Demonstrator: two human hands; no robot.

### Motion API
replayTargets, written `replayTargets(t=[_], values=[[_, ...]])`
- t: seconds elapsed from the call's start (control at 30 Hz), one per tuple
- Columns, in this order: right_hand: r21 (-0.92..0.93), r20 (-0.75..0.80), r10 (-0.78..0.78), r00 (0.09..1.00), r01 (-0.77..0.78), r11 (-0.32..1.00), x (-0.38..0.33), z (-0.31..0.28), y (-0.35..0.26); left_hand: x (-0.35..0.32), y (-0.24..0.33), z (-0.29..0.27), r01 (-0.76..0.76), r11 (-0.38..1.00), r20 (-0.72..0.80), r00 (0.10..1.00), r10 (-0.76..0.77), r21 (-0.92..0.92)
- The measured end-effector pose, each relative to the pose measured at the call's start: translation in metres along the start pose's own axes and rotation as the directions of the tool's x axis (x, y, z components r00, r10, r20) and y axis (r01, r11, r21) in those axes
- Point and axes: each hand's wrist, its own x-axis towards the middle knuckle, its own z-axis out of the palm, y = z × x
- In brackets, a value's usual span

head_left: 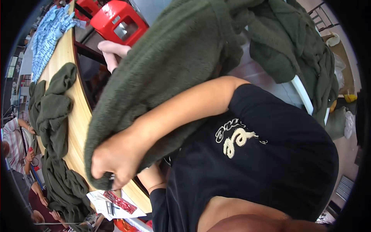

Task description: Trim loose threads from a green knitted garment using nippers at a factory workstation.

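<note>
A large dark green fleece garment stretches across the middle of the head view, from the upper right down to the left. My right hand reaches over it from the right, fingers curled round its lower left end. Something small and metallic shows by those fingers, too small to name. My left forearm comes in from below; its hand is hidden behind the garment and my right hand.
A wooden table along the left bears more green fleece, a blue checked cloth, and papers with a red patterned strip. Red stools stand beyond. Other people sit across the table. Green fleece drapes over a white frame at right.
</note>
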Motion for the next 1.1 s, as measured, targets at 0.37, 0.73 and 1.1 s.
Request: replayTargets(t=[0.37,0.73,1.1], values=[[0.057,-0.237,0.462,0.855,-0.463,0.885,-0.007,-0.009,0.110,-0.010,0.042,-0.005,-0.207,0.973,-0.252,0.941,0.228,0.105],[0.310,-0.386,0.804,0.452,-0.757,0.575,-0.128,-0.062,0.127,-0.012,0.008,0.195,-0.714,0.571,0.683,0.652,0.329,0.406],[0.252,-0.391,0.815,0.428,-0.802,0.542,-0.235,-0.079,-0.034,0.100,-0.071,0.365,-0.871,0.101,0.871,0.488,0.051,0.482]])
